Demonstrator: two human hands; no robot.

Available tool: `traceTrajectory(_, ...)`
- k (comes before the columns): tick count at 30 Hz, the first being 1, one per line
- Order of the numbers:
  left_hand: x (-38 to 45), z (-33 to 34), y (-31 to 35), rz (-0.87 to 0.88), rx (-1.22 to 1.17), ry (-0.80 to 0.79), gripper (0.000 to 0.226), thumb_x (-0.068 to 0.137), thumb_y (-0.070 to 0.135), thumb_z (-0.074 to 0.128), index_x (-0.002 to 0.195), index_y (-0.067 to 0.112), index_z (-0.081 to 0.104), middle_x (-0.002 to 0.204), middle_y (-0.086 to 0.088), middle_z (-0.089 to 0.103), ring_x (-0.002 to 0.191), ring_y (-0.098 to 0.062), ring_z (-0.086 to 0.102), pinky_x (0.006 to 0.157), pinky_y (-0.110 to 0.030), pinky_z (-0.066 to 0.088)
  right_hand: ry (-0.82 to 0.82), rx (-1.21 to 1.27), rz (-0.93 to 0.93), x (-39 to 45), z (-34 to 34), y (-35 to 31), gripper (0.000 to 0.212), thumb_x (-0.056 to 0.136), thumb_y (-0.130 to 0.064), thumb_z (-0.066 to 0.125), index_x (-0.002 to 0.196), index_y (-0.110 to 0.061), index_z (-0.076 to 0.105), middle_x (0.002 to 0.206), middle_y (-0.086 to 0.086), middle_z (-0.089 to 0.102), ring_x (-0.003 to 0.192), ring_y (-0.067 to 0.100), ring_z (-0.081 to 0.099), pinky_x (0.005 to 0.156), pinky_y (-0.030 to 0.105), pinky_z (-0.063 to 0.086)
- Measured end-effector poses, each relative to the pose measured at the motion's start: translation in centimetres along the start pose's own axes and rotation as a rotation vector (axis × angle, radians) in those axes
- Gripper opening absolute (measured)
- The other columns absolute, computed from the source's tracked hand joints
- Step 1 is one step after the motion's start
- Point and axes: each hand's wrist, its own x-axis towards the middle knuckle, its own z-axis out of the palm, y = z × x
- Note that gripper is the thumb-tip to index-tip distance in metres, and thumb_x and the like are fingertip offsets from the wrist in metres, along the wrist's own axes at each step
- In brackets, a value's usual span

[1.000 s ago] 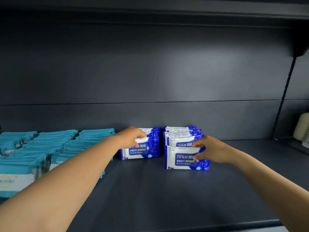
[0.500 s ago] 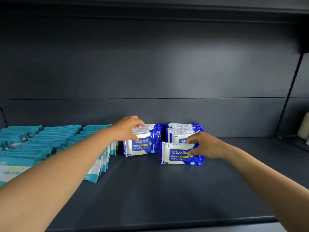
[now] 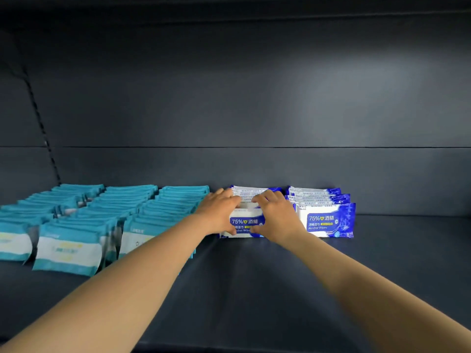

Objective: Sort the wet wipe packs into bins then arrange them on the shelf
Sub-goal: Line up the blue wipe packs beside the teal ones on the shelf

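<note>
Two rows of upright blue-and-white alcohol wipe packs stand at the back of the dark shelf (image 3: 254, 289). Both hands meet at the left blue row (image 3: 251, 193). My left hand (image 3: 219, 212) curls over the top left of that row's front pack (image 3: 245, 222), thumb down its left side. My right hand (image 3: 276, 217) grips the same pack's right end, fingers over the top and thumb on its face. The right blue row (image 3: 328, 220) stands free, just right of my right hand.
Three rows of teal-and-white wipe packs (image 3: 107, 212) fill the shelf's left part, right up against my left hand. The dark back panel (image 3: 254, 110) stands close behind all the rows. Bare shelf floor stretches to the front and right of the blue rows.
My right hand has carried the front pack from the right blue row over to the front of the left row, where my left hand stayed. The view has swung left.
</note>
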Motion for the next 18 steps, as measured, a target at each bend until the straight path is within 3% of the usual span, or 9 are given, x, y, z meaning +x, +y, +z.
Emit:
traceTrajectory(6, 1.2, 0.4, -0.9, -0.061, 0.054, 0.059, 0.076, 0.065, 0.045, 0.08, 0.124, 0.02, 0.039, 0.121, 0.0, 0.04, 0.116, -0.02, 0.035, 0.095, -0.032, 0.031, -0.04, 0.015, -0.022, 1.6, 1.3, 1.0, 0.082, 0.077, -0.045, 0.071, 0.144, -0.021, 0.029, 0.147, -0.001, 0.033, 0.136, 0.02, 0.028, 0.107, 0.037, 0.029)
traceTrajectory(18, -2.7, -2.2, 1.0, -0.092, 0.017, 0.015, 0.079, 0.068, 0.051, 0.076, 0.13, 0.021, 0.039, 0.124, -0.001, 0.042, 0.119, -0.021, 0.038, 0.098, -0.033, 0.033, 0.038, 0.095, -0.05, -2.8, -1.4, 1.0, 0.079, 0.076, -0.039, 0.072, 0.142, -0.018, 0.033, 0.143, 0.001, 0.035, 0.131, 0.022, 0.033, 0.105, 0.036, 0.035)
